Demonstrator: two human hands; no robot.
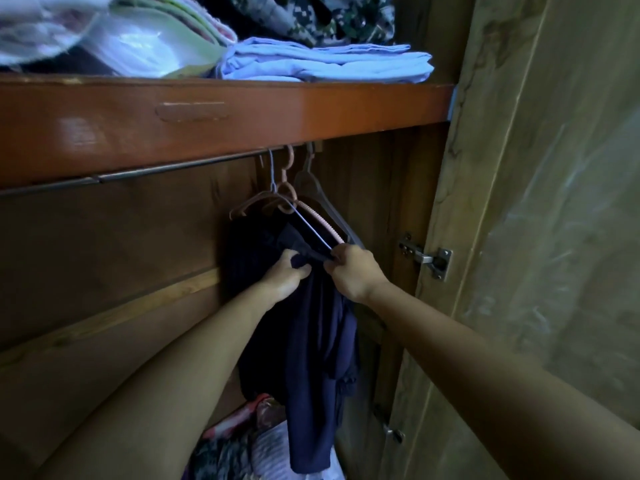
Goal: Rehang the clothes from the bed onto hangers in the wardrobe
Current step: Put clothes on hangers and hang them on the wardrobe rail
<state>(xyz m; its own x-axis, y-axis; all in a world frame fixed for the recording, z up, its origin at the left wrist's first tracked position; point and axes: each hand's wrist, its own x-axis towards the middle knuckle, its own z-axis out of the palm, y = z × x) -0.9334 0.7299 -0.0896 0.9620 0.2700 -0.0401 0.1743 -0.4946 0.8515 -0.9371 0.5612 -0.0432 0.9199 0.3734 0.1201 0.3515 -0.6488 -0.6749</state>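
A dark navy garment point(311, 341) hangs down inside the wardrobe from a thin light-blue wire hanger point(304, 221) hooked on the metal rail point(166, 169). My left hand point(285, 275) grips the garment's upper edge near the hanger. My right hand point(351, 271) pinches the fabric at the hanger's lower right end. A pink plastic hanger point(287, 194) and a grey hanger point(323, 199) hang on the same rail right behind the wire one.
An orange-brown shelf point(311, 112) runs above the rail, stacked with folded light-blue cloth point(329, 60) and camouflage fabric point(311, 15). The open wardrobe door point(536, 202) with its hinge point(424, 258) stands at the right. Crumpled clothes point(249, 441) lie on the wardrobe floor.
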